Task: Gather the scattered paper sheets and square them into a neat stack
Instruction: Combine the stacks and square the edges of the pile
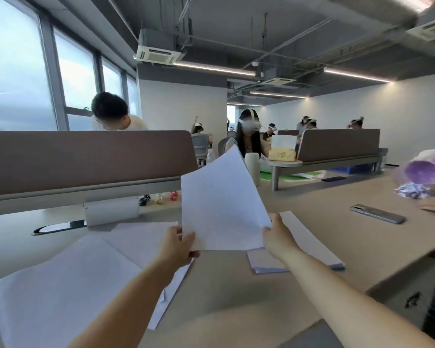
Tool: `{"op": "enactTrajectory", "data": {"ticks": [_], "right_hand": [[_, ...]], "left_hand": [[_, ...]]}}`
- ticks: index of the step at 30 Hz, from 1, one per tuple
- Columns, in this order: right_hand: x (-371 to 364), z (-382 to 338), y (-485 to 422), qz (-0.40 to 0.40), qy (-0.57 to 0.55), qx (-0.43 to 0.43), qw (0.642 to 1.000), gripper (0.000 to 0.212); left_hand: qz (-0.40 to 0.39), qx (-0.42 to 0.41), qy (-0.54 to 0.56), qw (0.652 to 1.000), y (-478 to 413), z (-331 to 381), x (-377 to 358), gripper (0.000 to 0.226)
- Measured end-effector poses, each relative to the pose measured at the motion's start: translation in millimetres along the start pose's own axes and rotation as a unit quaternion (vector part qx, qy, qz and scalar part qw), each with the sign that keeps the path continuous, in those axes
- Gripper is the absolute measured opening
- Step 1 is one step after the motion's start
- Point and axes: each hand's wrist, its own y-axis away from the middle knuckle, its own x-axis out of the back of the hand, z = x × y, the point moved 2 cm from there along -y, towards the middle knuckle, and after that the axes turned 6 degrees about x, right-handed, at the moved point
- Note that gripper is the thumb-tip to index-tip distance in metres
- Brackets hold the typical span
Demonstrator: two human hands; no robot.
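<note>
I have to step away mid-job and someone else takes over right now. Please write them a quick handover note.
Left hand grips the raised paper at its lower left corner; right hand holds the lower right corner.
Loose sheets lie spread on the table at left; a small pile lies behind the right hand.
Done: some paper picked up.
Left: gather the rest, square one stack.

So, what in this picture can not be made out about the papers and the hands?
Head view:
- Held paper: sheet count unknown, only the flat face shows.
- Right hand: fingertips hidden behind that paper.
- Stack on the right: partly covered by the right forearm.
- Loose sheets at left: cut by the frame edge.
- Purple object: blurred.
</note>
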Motion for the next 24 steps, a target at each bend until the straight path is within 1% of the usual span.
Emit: {"op": "enactTrajectory", "data": {"ticks": [2,4,7,9,10,12,14,16,18,19,21,22,24], "right_hand": [[23,16,-5,0.023,0.032,-0.013,0.999,0.037],[46,33,-10,0.047,0.061,-0.022,0.997,0.033],[68,54,-17,0.07,0.107,-0.04,0.991,0.024],[77,66,-22,0.084,0.137,-0.047,0.986,0.024],[80,73,-24,0.087,0.151,-0.054,0.983,0.026],[81,89,-27,0.073,0.197,-0.079,0.975,0.034],[79,105,-27,0.049,0.264,-0.109,0.957,0.042],[77,111,-24,0.04,0.317,-0.124,0.939,0.041],[75,109,-24,0.049,0.345,-0.11,0.931,0.038],[74,104,-24,0.053,0.348,-0.097,0.931,0.038],[67,90,-26,0.049,0.321,-0.068,0.943,0.04],[61,82,-26,0.041,0.302,-0.052,0.951,0.042],[42,63,-27,0.015,0.276,-0.009,0.961,0.047]], "left_hand": [[-0.039,0.002,0.007,0.999,-3,4,-24,0.007],[-0.066,-0.006,-0.016,0.998,-7,8,-49,0.009],[-0.082,-0.034,-0.052,0.995,-15,13,-80,0.002],[-0.083,-0.045,-0.086,0.992,-22,12,-97,0.006],[-0.08,-0.049,-0.11,0.989,-26,10,-104,0.009],[-0.077,-0.045,-0.197,0.976,-33,0,-115,0.01],[-0.084,-0.022,-0.303,0.949,-38,-10,-123,0.015],[-0.091,-0.008,-0.359,0.929,-40,-16,-125,0.02],[-0.089,0.004,-0.363,0.927,-40,-17,-123,0.028],[-0.085,0.005,-0.365,0.927,-41,-16,-121,0.037],[-0.065,0.005,-0.376,0.924,-41,-14,-110,0.051],[-0.054,0.002,-0.371,0.927,-41,-13,-104,0.053],[-0.033,-0.006,-0.345,0.938,-41,-14,-82,0.047]]}}
